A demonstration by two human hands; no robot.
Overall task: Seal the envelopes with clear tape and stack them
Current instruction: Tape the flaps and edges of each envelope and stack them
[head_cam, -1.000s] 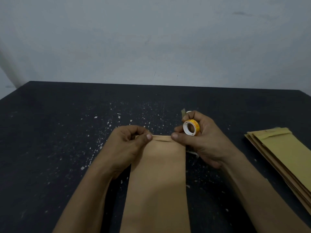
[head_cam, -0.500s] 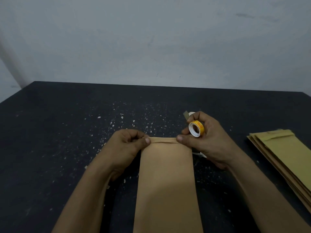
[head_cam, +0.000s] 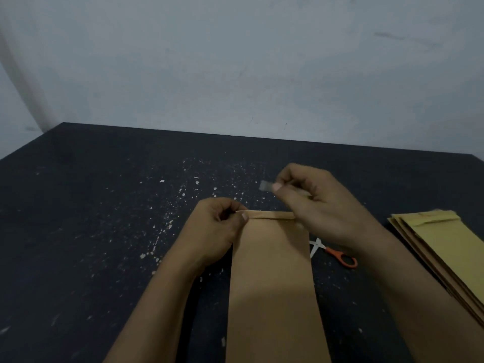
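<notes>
1. The left hand (head_cam: pixel 220 226) pinched the near-left corner of the folded flap (head_cam: pixel 267 215) between thumb and forefinger, with the other fingers curled in, and held the fold shut.
2. The envelope (head_cam: pixel 269 279) lay flat on the dark table (head_cam: pixel 91 231) between the two forearms, with its flap end up at the hands.
3. The right hand (head_cam: pixel 317 205) hovered just beyond the flap's right end, fingers curled. Its thumb and forefinger pinched a short strip of tape (head_cam: pixel 265 185), which stuck out to the left in the air, apart from the paper. Whether the strip was cut free could not be told.
4. The scissors (head_cam: pixel 334 252) lay on the table under the right wrist, just beside the envelope's right edge. A pile of envelopes (head_cam: pixel 445 247) sat well out to the right of the right forearm.
5. The step in hand looked like taping this flap. The fold was made and pinned, and no tape showed on it yet.
6. The next move would likely call for bringing the strip down across the flap's edge. The left hand would need to keep the fold closed, and a thumb would then rub the strip flat so it bridges flap and body without a crease.
</notes>
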